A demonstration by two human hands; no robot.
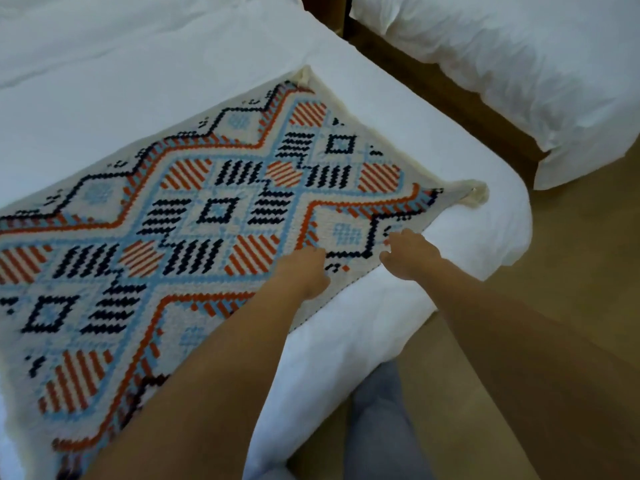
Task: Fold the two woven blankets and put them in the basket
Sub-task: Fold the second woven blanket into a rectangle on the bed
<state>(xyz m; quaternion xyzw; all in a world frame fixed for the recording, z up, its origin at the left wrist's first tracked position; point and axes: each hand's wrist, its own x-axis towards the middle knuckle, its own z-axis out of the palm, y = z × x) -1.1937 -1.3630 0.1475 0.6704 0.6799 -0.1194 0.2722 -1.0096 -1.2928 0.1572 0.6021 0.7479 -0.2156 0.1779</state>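
Woven blanket bears the left hand on its near edge, grip unclear in blur; the right hand reaches beside, fingers loosely spread, empty. Beyond, it lies flat and unfolded on the white bed, so folding looks unstarted.

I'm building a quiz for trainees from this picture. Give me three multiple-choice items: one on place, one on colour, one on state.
1. Where does the woven blanket lie?
A. On the floor
B. On the white bed
C. In a basket

2. Which colour is missing from its pattern?
A. Orange-red
B. Green
C. Light blue

3. How does it lie?
A. Rolled up
B. Heaped
C. Flat, pattern up

Answers:
1 B: white bedding shows beyond its edges.
2 B: only orange-red, light blue, dark navy and cream show.
3 C: the pattern reads unbroken across it.
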